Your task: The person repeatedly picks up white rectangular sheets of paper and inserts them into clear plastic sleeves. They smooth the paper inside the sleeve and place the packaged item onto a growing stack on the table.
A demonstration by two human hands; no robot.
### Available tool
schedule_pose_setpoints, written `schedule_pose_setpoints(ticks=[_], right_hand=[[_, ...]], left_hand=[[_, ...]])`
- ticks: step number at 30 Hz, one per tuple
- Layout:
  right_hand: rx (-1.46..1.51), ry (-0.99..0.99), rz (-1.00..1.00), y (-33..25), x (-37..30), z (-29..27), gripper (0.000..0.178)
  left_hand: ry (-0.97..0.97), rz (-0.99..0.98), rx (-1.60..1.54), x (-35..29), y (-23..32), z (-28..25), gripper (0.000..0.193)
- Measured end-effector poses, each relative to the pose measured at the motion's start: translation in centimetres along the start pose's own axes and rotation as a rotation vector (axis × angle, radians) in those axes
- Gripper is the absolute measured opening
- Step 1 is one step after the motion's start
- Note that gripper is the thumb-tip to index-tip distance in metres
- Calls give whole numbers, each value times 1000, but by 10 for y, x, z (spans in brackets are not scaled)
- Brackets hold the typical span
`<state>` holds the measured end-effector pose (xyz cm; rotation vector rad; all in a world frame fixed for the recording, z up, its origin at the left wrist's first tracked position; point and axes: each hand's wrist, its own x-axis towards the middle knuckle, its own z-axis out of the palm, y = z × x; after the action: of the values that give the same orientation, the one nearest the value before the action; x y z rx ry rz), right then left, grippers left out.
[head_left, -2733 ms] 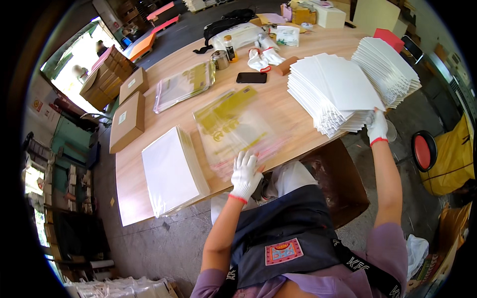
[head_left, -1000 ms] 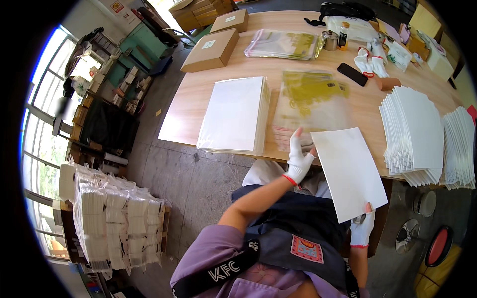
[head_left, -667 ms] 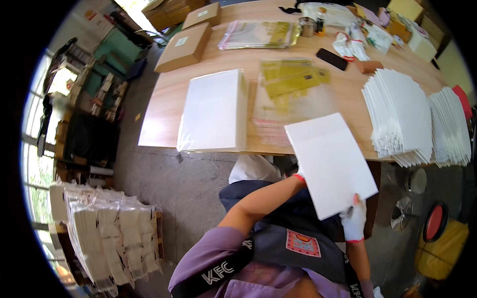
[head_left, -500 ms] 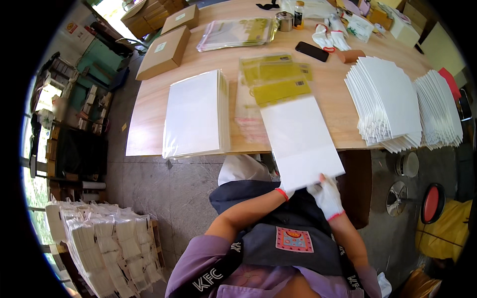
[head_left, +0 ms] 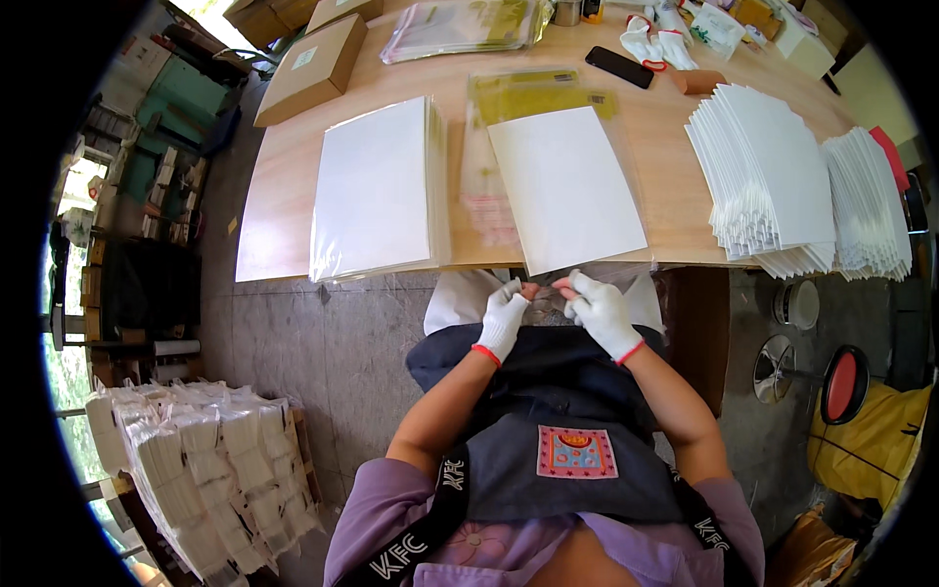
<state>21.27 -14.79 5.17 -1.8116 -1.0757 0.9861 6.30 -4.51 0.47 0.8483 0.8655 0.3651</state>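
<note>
A white sheet or board (head_left: pixel 567 191) lies inside a clear plastic bag at the table's front edge, over other clear bags with olive-yellow bands (head_left: pixel 528 101). Just below its near edge, my left hand (head_left: pixel 504 318), in a white glove with bare fingertips, has its thumb and finger pinched together. My right hand (head_left: pixel 602 311), gloved the same way, is closed at the fingertips a short gap to the right. Whatever thin thing they hold, if anything, is too small or clear to make out. Left of the bags sits a stack of bagged white sheets (head_left: pixel 372 191).
Fanned stacks of white boards (head_left: pixel 758 171) stand at the table's right. Farther back are a black phone (head_left: pixel 619 67), a brown roll (head_left: pixel 699 82), spare gloves (head_left: pixel 657 44) and more bags (head_left: pixel 465 29). A cardboard box (head_left: pixel 311 70) occupies the far left; wrapped bundles (head_left: pixel 201 470) stand beside the table.
The white sheet, gripped in my hands over my lap before, now lies on the table within the bag. Both hands have let it go and come together below its near edge.
</note>
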Motion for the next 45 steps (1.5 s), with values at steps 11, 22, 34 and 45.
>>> schedule_pose_setpoints(ticks=[11,22,34,45], right_hand=[[-396,37,-503,-6,27,16,9],[-362,340,424,226,-138,-149,26],[-753,291,-403,41,6,-91,25],[-551,768,-338,32,18,-82,25]], left_hand=[[56,53,354,13,11,-24,18],[253,805,1087,-3,7,-53,12],[139,1049,1154,6,27,-38,15],[120,168,-213,15,15,-32,26]])
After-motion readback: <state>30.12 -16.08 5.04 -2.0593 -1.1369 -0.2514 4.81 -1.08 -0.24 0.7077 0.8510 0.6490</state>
